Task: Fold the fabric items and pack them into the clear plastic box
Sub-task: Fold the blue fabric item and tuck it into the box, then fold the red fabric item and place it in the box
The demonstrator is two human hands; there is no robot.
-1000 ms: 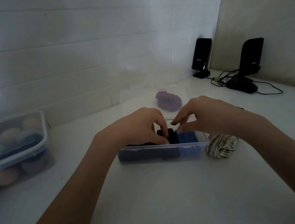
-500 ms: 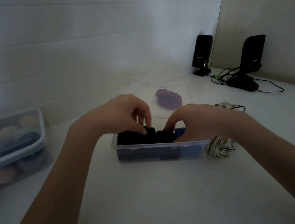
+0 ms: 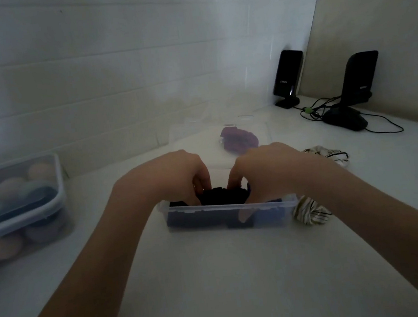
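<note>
Black cloth (image 3: 223, 195), bunched, riding at rim height in the middle of the clear box (image 3: 229, 217), which lies with its long axis left to right across the table (image 3: 217, 276), near wall facing the camera. Dark blue cloth (image 3: 270, 215) visible through that wall, packed below and to the right. Left hand (image 3: 168, 179) over the left part of the black bundle, fingers curled down onto it, seemingly pinching its top. Right hand (image 3: 264, 170) over the right part, fingertips pressed into the cloth, thumb tucked down inside the box behind the near wall; gripping the same bundle, by the look of it. Both hands equally near, one on each end, so the bundle sits directly beneath and between them. Likely step in hand: squeezing it down into the row. Push wanted straight down, along the short depth of the box, not sideways along its length. Risk: cloth springing back above the rim.

Just beside the box's right end, a striped cloth (image 3: 310, 210), not yet packed. Behind the box, a purple cloth (image 3: 240, 141) on a clear lid (image 3: 195, 144). Far left, a lidded tub (image 3: 16, 205) of coloured bundles. Back right, two black speakers (image 3: 288, 77) and cables.
</note>
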